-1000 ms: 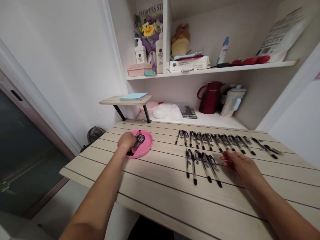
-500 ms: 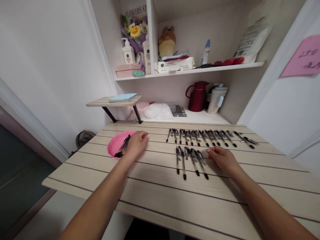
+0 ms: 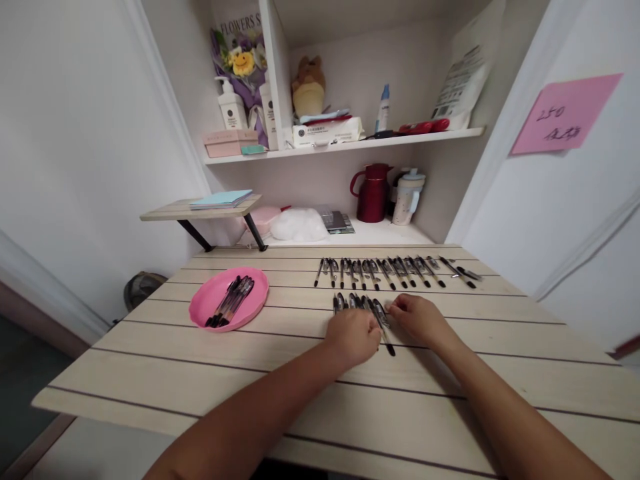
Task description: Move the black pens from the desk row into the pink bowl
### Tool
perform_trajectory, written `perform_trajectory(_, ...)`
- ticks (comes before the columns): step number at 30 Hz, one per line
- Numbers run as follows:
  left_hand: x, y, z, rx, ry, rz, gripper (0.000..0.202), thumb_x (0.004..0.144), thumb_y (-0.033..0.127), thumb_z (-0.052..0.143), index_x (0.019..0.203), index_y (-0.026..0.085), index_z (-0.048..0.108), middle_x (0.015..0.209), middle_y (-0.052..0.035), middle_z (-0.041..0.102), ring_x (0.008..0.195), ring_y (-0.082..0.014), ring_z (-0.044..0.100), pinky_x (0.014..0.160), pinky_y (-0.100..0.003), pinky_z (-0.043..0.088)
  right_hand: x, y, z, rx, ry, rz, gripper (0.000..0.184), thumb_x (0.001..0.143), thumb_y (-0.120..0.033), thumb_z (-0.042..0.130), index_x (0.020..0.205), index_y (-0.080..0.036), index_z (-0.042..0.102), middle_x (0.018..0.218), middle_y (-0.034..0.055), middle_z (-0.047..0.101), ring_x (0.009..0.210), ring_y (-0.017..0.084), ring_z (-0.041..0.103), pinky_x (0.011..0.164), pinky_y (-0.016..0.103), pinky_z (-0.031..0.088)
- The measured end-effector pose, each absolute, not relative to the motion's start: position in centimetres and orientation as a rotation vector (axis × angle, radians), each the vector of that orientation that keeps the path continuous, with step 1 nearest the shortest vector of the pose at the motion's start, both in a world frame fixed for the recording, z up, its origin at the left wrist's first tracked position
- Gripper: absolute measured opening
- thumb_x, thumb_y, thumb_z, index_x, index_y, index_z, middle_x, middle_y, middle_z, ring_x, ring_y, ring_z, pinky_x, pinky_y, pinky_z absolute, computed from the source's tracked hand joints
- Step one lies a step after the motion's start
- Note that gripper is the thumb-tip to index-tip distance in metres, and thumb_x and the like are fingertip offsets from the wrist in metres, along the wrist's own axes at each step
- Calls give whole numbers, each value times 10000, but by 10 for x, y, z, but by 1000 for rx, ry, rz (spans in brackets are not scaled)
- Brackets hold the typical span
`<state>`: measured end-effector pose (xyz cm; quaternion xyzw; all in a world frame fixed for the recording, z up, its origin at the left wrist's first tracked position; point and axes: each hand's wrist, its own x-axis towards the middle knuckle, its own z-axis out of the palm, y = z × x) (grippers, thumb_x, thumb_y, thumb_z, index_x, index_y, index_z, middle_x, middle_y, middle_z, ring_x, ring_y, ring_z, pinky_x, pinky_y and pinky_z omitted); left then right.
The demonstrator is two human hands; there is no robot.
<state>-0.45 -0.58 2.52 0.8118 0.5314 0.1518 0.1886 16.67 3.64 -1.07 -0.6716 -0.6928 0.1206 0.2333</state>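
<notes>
My left hand [image 3: 354, 337] is over the near row of black-tipped clear pens [image 3: 389, 347], its fingers curled and covering the lower parts of several. Whatever it may hold is hidden beneath it. Just right of that row, my right hand [image 3: 417, 319] has thumb and forefinger pinched beside the rightmost pen; I cannot make out anything between them. A longer row of similar pens [image 3: 403, 277] lies behind both hands. More pens [image 3: 233, 301] rest in a bundle in the round pink dish [image 3: 259, 285] at the left.
At the table's back left stands a small raised shelf [image 3: 170, 211] with blue paper [image 3: 223, 199] on it. A red jug [image 3: 373, 193] and a pale lidded cup [image 3: 407, 197] stand behind the table. Above them runs a white shelf [image 3: 340, 149] with bottles and a wipes pack.
My left hand has moved from the pink dish rightward to the near row of pens. The right hand stays beside that row. The whole view has shifted slightly.
</notes>
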Motion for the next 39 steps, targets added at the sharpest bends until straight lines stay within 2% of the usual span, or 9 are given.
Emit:
perform_trajectory(5, 25, 3, 17, 2425, 1677, 263, 391, 713, 468, 490, 823, 139, 670, 801, -141, 666, 822, -271, 604, 723, -361, 442, 165, 41, -16, -1865, -1842, 328, 256, 749, -375, 446, 577, -204, 529, 580, 28, 601, 562, 151, 509, 523, 247, 289)
perform_trajectory(10, 36, 18, 1, 2354, 1634, 417, 242, 665, 358, 572, 713, 142, 670, 766, -195, 640, 832, -333, 595, 745, -426, 419, 170, 44, -18, -1862, -1822, 338, 270, 757, -371, 447, 565, -200, 527, 584, 34, 599, 570, 155, 513, 523, 248, 292)
perform_trajectory(15, 37, 27, -6, 2129, 1546, 627, 40, 570, 222, 632, 572, 184, 619, 696, -159, 624, 914, -354, 561, 813, -455, 379, 170, 44, -16, -1863, -1819, 353, 271, 754, -350, 457, 545, -193, 527, 590, 42, 603, 561, 147, 500, 521, 248, 287)
perform_trajectory(22, 30, 24, 11, 2082, 1703, 538, 124, 599, 284, 614, 598, 160, 621, 766, -191, 639, 889, -343, 578, 773, -420, 408, 172, 43, -15, -1863, -1820, 357, 268, 758, -347, 442, 550, -198, 519, 615, 42, 607, 596, 150, 511, 531, 243, 293)
perform_trajectory(24, 22, 25, 22, 2074, 1742, 536, 161, 615, 317, 600, 585, 159, 609, 761, -178, 643, 861, -330, 588, 741, -399, 422, 172, 42, -14, -1865, -1802, 370, 270, 752, -359, 451, 544, -197, 510, 597, 34, 597, 582, 143, 505, 527, 240, 294)
perform_trajectory(27, 7, 26, 38, 1862, 1653, 607, 177, 640, 316, 578, 543, 169, 561, 624, -106, 621, 737, -259, 605, 636, -331, 441, 171, 39, -11, -1835, -1829, 469, 267, 703, -434, 521, 572, -202, 513, 564, 9, 579, 541, 131, 490, 504, 232, 294)
perform_trajectory(31, -13, 22, 48, 1239, 1219, 832, 118, 703, 263, 541, 655, 159, 514, 634, -58, 616, 560, -136, 572, 499, -232, 418, 165, 33, -10, -1832, -1956, 484, 267, 601, -455, 631, 616, -208, 531, 581, -1, 587, 526, 125, 476, 481, 230, 279)
perform_trajectory(35, -31, 12, 47, 871, 845, 909, 124, 686, 203, 613, 731, 135, 519, 681, -43, 611, 564, -76, 555, 511, -172, 416, 160, 29, -11, -1873, -1994, 462, 198, 619, -387, 630, 608, -202, 561, 608, 18, 612, 548, 137, 501, 495, 239, 291)
perform_trajectory(39, -40, 3, 40, 713, 773, 899, 231, 663, 131, 626, 884, 148, 565, 679, -7, 589, 575, -72, 557, 521, -172, 419, 165, 31, -9, -1814, -2022, 482, 166, 626, -331, 618, 544, -203, 551, 546, 4, 589, 515, 128, 484, 492, 242, 292)
